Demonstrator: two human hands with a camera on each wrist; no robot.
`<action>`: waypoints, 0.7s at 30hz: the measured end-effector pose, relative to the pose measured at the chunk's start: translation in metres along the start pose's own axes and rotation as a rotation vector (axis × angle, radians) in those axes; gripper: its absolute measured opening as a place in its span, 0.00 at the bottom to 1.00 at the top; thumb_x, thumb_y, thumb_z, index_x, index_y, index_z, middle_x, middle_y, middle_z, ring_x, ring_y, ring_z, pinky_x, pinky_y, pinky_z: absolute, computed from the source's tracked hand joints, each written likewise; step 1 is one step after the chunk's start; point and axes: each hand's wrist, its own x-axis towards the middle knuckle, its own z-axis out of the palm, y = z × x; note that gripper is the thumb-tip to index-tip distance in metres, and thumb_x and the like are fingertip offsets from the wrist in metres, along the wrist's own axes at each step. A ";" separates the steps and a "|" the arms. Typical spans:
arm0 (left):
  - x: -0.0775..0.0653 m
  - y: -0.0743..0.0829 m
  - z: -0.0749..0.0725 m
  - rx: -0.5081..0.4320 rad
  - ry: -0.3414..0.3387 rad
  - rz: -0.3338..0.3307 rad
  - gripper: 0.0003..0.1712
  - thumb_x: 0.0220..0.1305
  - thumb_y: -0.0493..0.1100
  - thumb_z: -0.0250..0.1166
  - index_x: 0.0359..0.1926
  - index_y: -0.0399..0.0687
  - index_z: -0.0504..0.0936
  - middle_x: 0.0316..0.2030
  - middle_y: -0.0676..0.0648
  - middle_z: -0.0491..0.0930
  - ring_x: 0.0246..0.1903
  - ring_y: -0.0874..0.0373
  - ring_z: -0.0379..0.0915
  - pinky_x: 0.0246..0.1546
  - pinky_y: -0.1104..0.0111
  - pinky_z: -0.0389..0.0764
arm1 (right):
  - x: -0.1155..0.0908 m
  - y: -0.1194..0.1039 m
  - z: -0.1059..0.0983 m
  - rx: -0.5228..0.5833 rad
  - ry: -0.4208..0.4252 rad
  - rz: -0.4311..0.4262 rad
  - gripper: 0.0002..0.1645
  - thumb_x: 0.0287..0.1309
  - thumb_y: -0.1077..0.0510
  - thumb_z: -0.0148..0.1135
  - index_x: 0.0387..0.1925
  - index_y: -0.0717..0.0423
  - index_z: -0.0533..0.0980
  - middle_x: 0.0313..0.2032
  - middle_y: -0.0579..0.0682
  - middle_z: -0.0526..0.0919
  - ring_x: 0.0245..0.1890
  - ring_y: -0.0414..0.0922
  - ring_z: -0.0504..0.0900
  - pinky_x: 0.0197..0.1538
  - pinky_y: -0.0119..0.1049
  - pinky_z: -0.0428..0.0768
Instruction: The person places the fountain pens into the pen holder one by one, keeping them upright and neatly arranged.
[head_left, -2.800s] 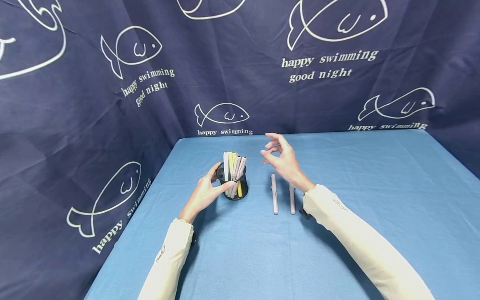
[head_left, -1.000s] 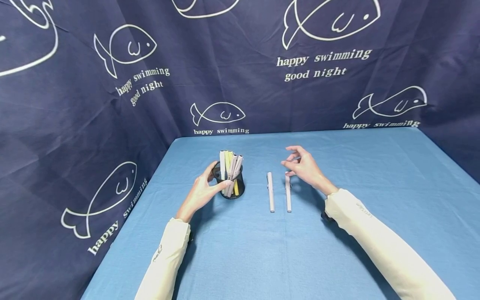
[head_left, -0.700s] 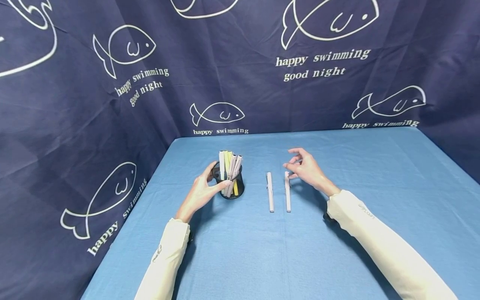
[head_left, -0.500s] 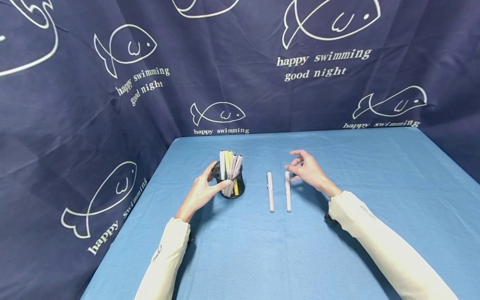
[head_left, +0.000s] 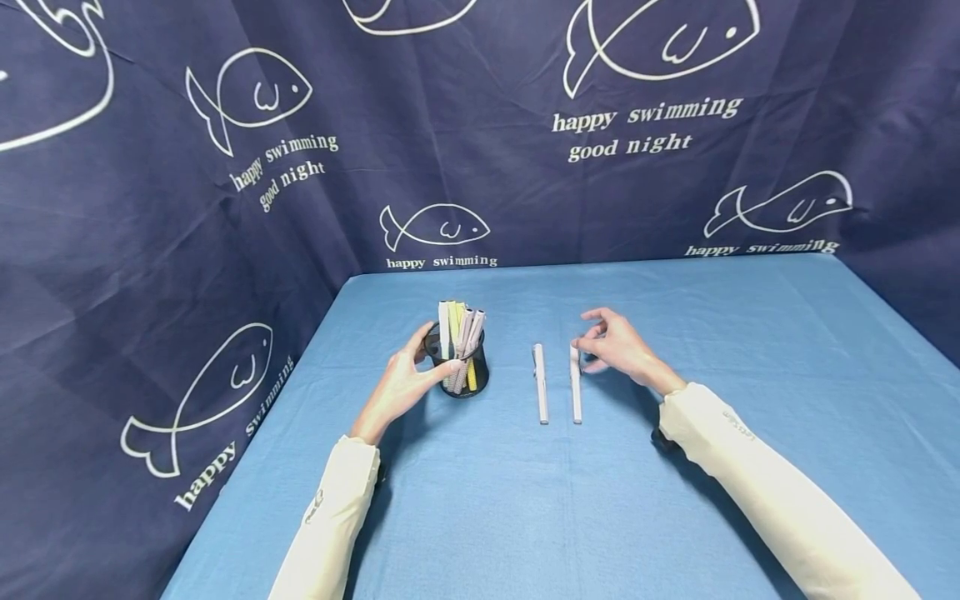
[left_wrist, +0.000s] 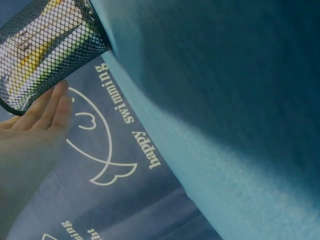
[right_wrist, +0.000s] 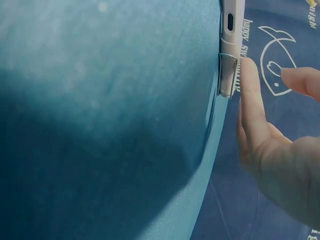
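My left hand point(head_left: 408, 379) holds a black mesh pen holder point(head_left: 480, 385), thumb on the near side and fingers round the far side. Several white, yellow and pale pink pens point(head_left: 470, 332) stand in it. In the left wrist view the mesh wall point(left_wrist: 60, 55) shows above the fingers. Two pale pens lie side by side on the table: the left pen point(head_left: 541, 392) and the right pen point(head_left: 576, 396). My right hand point(head_left: 618, 343) is at the far end of the right pen. In the right wrist view its fingers reach beside the pen's clip end point(right_wrist: 229, 75), thumb apart; whether they touch is unclear.
A blue cloth point(head_left: 480, 500) covers the table. Behind it and on the left hangs a dark blue curtain point(head_left: 525, 200) with white fish drawings and lettering. The table's left edge lies close past the pen holder.
From above the space between holder and pens, my right hand has moved right, then lowered to the far end of the right pen. My left hand keeps its hold on the pen holder.
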 end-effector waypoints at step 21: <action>0.000 0.001 0.000 -0.018 -0.003 0.007 0.52 0.63 0.59 0.74 0.80 0.50 0.60 0.65 0.41 0.76 0.62 0.44 0.74 0.62 0.45 0.72 | -0.001 -0.001 -0.001 0.004 -0.076 0.173 0.39 0.72 0.64 0.59 0.75 0.73 0.54 0.50 0.64 0.71 0.43 0.54 0.81 0.43 0.44 0.86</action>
